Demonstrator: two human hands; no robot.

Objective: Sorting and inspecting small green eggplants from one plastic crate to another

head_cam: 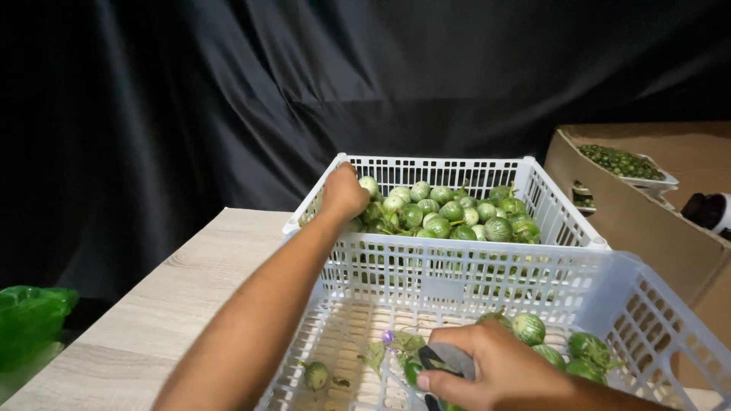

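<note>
Left hand (pixel 344 192) reaches into far basket (pixel 560 221), fingers curled on small green eggplants (pixel 449 213) | right hand (pixel 499 369) over near basket (pixel 655 320), fingers clamped on grey-handled tool (pixel 448 358) | risk: blade hidden below hand, could nick fruit or fingers.

Two white plastic crates sit on the table: the far crate (pixel 533 183) at centre frame and the near crate (pixel 647 304) at lower right. The far one holds too many small green eggplants (pixel 449 217) to count; the near one shows about six. One cardboard box (pixel 640 221) stands at right, one green bag (pixel 30 320) at lower left. Two hands show.
</note>
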